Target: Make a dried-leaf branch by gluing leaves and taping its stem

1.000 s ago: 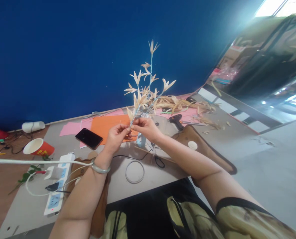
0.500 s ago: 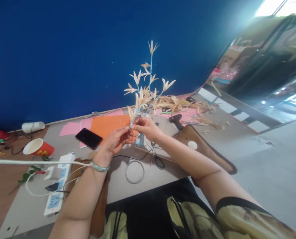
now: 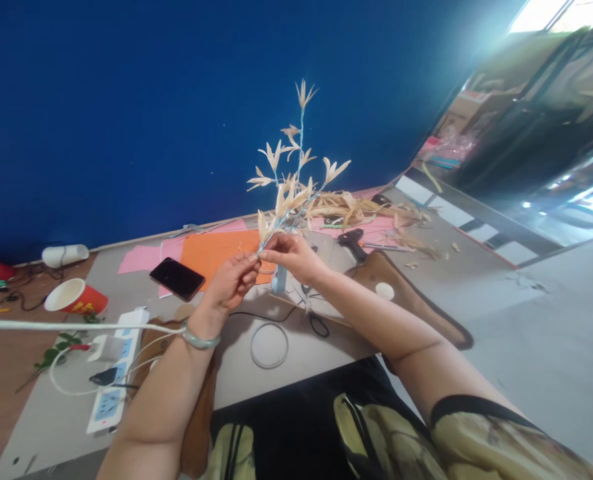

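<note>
A handmade branch (image 3: 291, 173) with pale straw leaves on a light blue wrapped stem stands upright in front of the blue wall. My right hand (image 3: 291, 257) pinches the stem's lower end. My left hand (image 3: 231, 283), a pale bangle on its wrist, is closed on the same lower end just beside the right fingers. A light blue roll (image 3: 278, 280) sits on the table right under my hands.
On the grey table lie a black phone (image 3: 177, 278), orange paper (image 3: 216, 250), pink sheets (image 3: 141, 257), a wire ring (image 3: 269, 345), a glue gun (image 3: 352, 241), dry straw (image 3: 361, 210). A red paper cup (image 3: 74, 300) and a power strip (image 3: 114, 373) lie at left.
My left hand has turned and slid a little down and right along the stem's base. The branch and my right hand have barely shifted.
</note>
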Action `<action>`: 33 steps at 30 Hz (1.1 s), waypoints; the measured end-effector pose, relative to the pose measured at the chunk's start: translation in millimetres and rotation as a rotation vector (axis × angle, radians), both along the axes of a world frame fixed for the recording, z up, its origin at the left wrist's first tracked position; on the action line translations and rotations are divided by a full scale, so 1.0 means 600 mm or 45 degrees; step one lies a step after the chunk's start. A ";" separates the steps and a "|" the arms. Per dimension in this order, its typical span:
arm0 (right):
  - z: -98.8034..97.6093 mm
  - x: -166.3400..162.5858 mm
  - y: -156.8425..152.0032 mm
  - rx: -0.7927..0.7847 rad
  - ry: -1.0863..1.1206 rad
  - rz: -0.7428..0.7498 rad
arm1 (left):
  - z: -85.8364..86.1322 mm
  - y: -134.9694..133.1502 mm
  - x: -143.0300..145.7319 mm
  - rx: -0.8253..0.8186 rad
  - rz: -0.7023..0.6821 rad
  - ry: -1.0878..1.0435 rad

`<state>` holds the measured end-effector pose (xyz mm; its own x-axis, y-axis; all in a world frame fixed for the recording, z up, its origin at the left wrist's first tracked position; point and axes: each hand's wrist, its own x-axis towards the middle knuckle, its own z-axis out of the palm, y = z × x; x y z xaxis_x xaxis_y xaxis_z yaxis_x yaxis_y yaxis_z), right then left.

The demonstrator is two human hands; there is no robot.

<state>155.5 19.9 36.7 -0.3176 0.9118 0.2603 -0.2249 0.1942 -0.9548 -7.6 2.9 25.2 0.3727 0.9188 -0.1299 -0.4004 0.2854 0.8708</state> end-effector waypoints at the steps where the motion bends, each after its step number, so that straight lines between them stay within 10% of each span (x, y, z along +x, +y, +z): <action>1: 0.000 -0.002 -0.003 -0.002 0.003 -0.039 | 0.001 -0.002 0.004 0.026 0.037 0.005; 15: 0.006 -0.028 -0.031 0.000 -0.020 -0.349 | -0.018 -0.030 0.036 0.524 0.681 0.306; 24: 0.006 -0.008 -0.021 0.009 -0.139 -0.024 | -0.006 0.001 0.009 0.351 0.214 0.108; 33: -0.009 0.005 -0.003 0.021 -0.258 0.033 | 0.007 -0.004 0.003 0.548 0.249 0.288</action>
<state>158.5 18.4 31.1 -0.3885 0.8987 0.2035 -0.0333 0.2070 -0.9778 -5.7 0.5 29.7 0.1948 0.9564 0.2178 -0.1985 -0.1790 0.9636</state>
